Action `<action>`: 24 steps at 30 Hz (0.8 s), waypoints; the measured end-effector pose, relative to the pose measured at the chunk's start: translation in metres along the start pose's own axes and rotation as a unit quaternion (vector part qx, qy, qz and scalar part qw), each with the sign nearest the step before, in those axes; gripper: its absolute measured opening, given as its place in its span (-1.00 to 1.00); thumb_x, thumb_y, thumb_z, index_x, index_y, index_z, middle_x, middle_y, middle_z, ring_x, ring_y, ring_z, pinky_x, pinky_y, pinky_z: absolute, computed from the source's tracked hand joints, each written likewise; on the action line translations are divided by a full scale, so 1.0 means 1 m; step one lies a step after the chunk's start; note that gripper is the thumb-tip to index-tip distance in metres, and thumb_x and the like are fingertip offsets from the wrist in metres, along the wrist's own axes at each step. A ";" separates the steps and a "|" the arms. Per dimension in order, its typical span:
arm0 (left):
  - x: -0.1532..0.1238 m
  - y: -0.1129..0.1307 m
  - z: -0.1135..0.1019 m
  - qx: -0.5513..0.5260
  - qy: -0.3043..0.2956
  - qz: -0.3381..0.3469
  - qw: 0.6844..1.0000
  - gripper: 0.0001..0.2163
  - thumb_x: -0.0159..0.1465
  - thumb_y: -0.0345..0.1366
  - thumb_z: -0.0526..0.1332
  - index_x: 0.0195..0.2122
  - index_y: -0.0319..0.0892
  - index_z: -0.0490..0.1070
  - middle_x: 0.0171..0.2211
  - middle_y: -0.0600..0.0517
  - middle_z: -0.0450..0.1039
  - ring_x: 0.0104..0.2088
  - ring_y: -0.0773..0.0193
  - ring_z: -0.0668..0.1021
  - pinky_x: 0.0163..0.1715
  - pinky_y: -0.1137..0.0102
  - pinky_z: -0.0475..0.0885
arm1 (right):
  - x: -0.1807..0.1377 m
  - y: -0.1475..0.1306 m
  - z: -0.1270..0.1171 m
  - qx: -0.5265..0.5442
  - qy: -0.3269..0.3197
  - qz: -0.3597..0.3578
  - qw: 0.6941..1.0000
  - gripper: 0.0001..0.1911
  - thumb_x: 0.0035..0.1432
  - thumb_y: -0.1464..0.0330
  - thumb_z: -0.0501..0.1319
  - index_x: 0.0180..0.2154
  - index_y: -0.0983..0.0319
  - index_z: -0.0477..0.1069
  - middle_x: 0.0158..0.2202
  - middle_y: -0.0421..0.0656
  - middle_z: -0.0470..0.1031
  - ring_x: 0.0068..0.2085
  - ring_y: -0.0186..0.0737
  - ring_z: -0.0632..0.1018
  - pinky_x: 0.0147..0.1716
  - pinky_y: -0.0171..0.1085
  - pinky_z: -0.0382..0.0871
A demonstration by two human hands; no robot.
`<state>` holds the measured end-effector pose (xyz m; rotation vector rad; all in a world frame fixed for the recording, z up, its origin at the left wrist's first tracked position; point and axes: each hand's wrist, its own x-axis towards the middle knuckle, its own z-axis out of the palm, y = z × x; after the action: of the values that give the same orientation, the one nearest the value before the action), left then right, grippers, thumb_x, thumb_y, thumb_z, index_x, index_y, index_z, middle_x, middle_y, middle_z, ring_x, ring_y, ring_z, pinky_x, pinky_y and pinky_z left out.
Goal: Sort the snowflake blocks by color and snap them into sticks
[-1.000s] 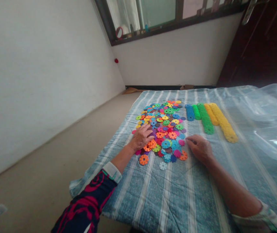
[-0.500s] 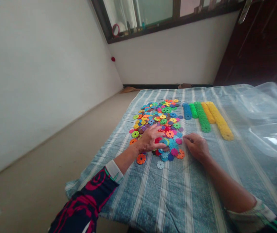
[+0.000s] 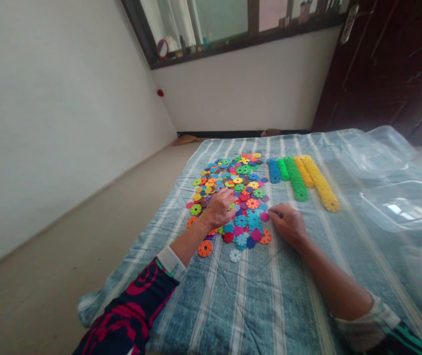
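On the near-left part of the pile of coloured discs (image 3: 233, 197), the left hand (image 3: 219, 211) lies palm down, fingers bent onto the discs; whether it grips any I cannot tell. At the pile's near-right edge the right hand (image 3: 288, 225) rests on the striped blanket (image 3: 270, 305), fingers curled in beside a pink disc (image 3: 264, 216), grip unclear. Right of the pile lie five stacked rows: one blue row (image 3: 273, 170), two green rows (image 3: 295, 178) and two yellow rows (image 3: 320, 182). Two discs lie just off its near edge: one orange disc (image 3: 205, 248), one white disc (image 3: 235, 255).
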<state>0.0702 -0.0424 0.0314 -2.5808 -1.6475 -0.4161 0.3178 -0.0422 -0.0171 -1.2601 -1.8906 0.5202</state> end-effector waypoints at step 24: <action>0.053 0.028 -0.007 0.027 -0.121 -0.016 0.992 -0.67 0.25 -0.11 0.16 -0.02 -0.13 0.34 0.09 -0.09 0.36 0.12 0.09 0.36 0.06 0.18 0.28 | 0.003 -0.003 0.008 0.002 0.001 0.005 1.000 -0.79 0.14 0.37 0.12 -0.42 0.18 0.53 -0.39 -0.18 0.50 -0.28 -0.25 0.45 -0.27 -0.32 0.21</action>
<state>0.1153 -0.0094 0.0539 -2.6565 -1.7438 -0.0590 0.3098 -0.0403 -0.0187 -1.2684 -1.8813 0.5266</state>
